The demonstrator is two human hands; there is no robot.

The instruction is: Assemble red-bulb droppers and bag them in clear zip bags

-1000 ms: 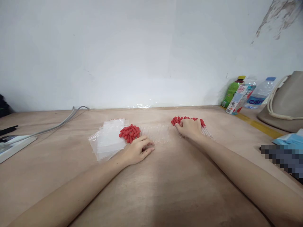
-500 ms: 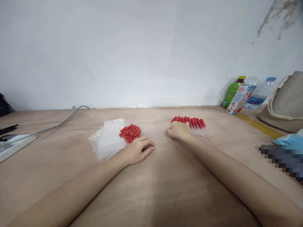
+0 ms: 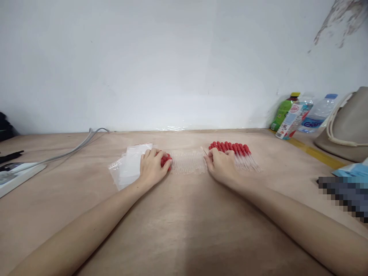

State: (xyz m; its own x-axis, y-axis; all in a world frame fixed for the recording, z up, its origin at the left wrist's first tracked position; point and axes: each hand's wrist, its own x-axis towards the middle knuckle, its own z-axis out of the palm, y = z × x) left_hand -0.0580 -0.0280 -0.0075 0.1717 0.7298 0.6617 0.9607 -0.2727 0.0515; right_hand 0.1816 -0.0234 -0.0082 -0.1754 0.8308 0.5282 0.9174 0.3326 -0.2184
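Observation:
My left hand (image 3: 153, 167) lies on the pile of red rubber bulbs (image 3: 166, 160), fingers curled down over them, so most of the pile is hidden. My right hand (image 3: 220, 165) is closed in a pinch on a thin clear tube (image 3: 203, 150) whose tip sticks out to the left of the fingers. Between the hands lies a row of clear tubes (image 3: 188, 162). Right of my right hand is a row of assembled droppers with red bulbs (image 3: 237, 152). A stack of clear plastic bags (image 3: 128, 169) lies under and left of my left hand.
Three drink bottles (image 3: 291, 119) stand by the wall at the right, next to a beige bag (image 3: 347, 128). A blue pack (image 3: 355, 169) lies at the right edge. A grey cable (image 3: 71, 151) runs to a white device (image 3: 17, 174) at the left.
My left hand slid forward from the bare table onto the red bulbs. My right hand moved off the droppers to the tube row and now pinches a clear tube.

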